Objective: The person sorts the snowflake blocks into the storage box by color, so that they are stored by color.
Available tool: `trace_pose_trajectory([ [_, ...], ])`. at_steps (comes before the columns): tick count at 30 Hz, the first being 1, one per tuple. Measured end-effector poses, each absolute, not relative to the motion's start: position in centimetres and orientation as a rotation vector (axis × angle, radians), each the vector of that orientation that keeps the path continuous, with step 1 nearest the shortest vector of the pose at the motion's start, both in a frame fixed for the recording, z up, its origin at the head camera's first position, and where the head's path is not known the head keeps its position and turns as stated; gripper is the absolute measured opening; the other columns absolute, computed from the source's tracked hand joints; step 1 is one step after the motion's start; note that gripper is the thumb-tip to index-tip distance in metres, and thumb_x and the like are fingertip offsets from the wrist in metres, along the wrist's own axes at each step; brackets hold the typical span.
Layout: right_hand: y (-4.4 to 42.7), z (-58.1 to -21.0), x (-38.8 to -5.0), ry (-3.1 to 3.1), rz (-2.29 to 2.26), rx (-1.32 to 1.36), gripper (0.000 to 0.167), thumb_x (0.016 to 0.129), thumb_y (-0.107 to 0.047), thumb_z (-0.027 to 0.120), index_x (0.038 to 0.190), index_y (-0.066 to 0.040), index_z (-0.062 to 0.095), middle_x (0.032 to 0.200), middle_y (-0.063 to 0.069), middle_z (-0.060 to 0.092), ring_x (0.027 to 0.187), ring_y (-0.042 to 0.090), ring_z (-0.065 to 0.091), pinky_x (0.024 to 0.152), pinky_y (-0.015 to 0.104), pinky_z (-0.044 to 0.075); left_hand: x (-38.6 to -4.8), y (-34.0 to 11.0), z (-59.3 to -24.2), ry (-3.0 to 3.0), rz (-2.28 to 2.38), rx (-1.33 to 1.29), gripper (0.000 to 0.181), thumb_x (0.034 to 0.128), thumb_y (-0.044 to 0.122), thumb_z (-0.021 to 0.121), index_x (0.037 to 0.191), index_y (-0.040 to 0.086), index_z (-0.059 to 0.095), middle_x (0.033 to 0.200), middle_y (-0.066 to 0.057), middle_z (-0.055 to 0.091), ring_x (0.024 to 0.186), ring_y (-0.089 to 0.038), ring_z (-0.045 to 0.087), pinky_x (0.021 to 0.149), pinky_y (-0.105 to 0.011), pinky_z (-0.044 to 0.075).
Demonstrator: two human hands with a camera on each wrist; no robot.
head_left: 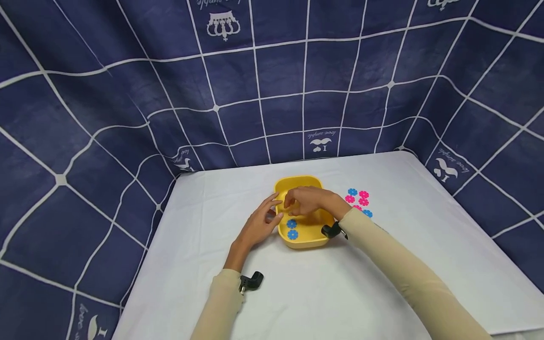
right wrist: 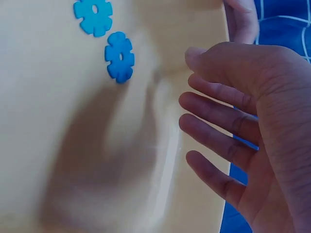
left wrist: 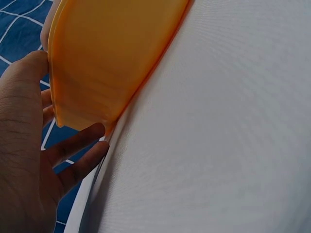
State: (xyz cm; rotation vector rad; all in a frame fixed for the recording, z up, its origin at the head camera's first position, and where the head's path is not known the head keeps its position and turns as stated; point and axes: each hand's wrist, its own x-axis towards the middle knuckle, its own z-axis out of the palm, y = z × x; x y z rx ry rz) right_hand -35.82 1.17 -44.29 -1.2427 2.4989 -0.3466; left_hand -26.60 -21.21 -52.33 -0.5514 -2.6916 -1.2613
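Note:
My left hand [head_left: 260,224] touches the left side of a yellow plastic bin [head_left: 297,244]. Its thumb lies against the rim and its fingers are spread loosely along that side, as the left wrist view shows. Over the inside of the bin hovers my right hand [head_left: 309,199], fingers apart and gently bent, nothing visible between them. Two blue notched flower-shaped discs, a nearer one [head_left: 293,234] and a farther one [head_left: 291,223], lie on the bin's floor. In the right wrist view the same discs [right wrist: 119,57] appear left of the right hand's fingertips, with the hand's shadow below.
Right of the bin, several loose discs lie on the white-covered table [head_left: 408,203], pink ones [head_left: 363,201] and blue ones [head_left: 352,191]. The right forearm partly covers that group. A dark blue gridded curtain [head_left: 280,113] hangs behind and at both sides.

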Motion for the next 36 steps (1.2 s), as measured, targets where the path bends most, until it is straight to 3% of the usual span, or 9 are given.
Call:
trace_pose_trajectory([
  [17,3.4,-43.6,-35.4,2.614,-0.67,-1.234,0.029,0.102,-0.03,0.075,0.125,-0.012,0.077,0.126,0.005,0.074,0.124,0.028,0.067,0.112,0.05,0.053,-26.6,-21.2,-52.9,-2.682,-1.281,-0.541,0.05,0.1096,0.042,0.063,0.155,0.02,0.057,0.172,0.018,0.033,0.118,-0.015,0.067,0.094,-0.035,0.062],
  [22,5.2,-43.2,-35.8,2.72,-0.757,-1.208,0.028,0.101,-0.029,0.077,0.123,-0.012,0.078,0.128,0.005,0.073,0.126,0.029,0.065,0.114,0.053,0.051,-26.7,-20.9,-52.9,-2.68,-1.282,-0.545,0.05,0.1095,0.036,0.064,0.155,0.017,0.056,0.173,0.017,0.033,0.117,-0.016,0.067,0.094,-0.037,0.063],
  [36,11.8,-43.7,-36.3,2.836,-0.871,-0.947,0.032,0.102,-0.027,0.076,0.129,-0.01,0.076,0.131,0.012,0.071,0.127,0.039,0.063,0.111,0.059,0.052,-26.8,-21.3,-52.5,-2.708,-1.252,-0.542,0.052,0.1103,0.042,0.061,0.156,0.019,0.056,0.172,0.022,0.03,0.118,-0.014,0.066,0.096,-0.034,0.062],
])
